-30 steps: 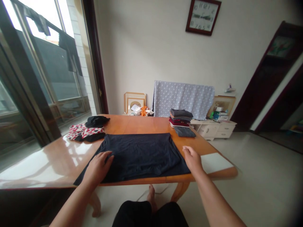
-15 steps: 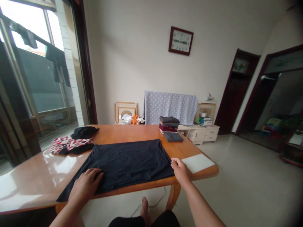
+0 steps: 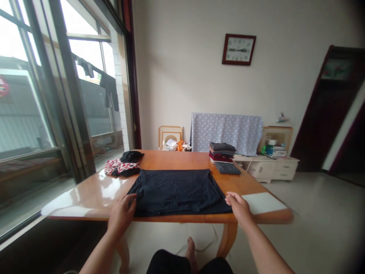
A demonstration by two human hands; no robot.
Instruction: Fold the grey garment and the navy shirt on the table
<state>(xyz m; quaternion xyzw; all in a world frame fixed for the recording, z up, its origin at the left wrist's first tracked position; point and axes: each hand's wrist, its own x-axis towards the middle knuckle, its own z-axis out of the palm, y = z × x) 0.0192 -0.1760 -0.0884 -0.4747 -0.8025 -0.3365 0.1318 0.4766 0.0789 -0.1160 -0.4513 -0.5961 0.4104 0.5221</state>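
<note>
A dark, nearly black garment (image 3: 176,192) lies spread along the front of the wooden table, its far edge fairly straight and its surface lightly creased. At its left side, my left hand (image 3: 122,213) has its fingers curled in on the cloth's edge, partly hiding it. My right hand (image 3: 238,207) pinches the garment's right end, fingers pressed together near the table's front edge.
The wooden table (image 3: 171,159) carries a stack of folded clothes (image 3: 222,153), a grey folded piece (image 3: 227,168) in front of it, a red-and-white patterned cloth (image 3: 118,166), a black bundle (image 3: 131,156) and a pale sheet (image 3: 265,202).
My left hand has gone from lying on top of the cloth to gripping its left edge, which no longer stretches as far left. The right hand stays at the right end. The view has swung left.
</note>
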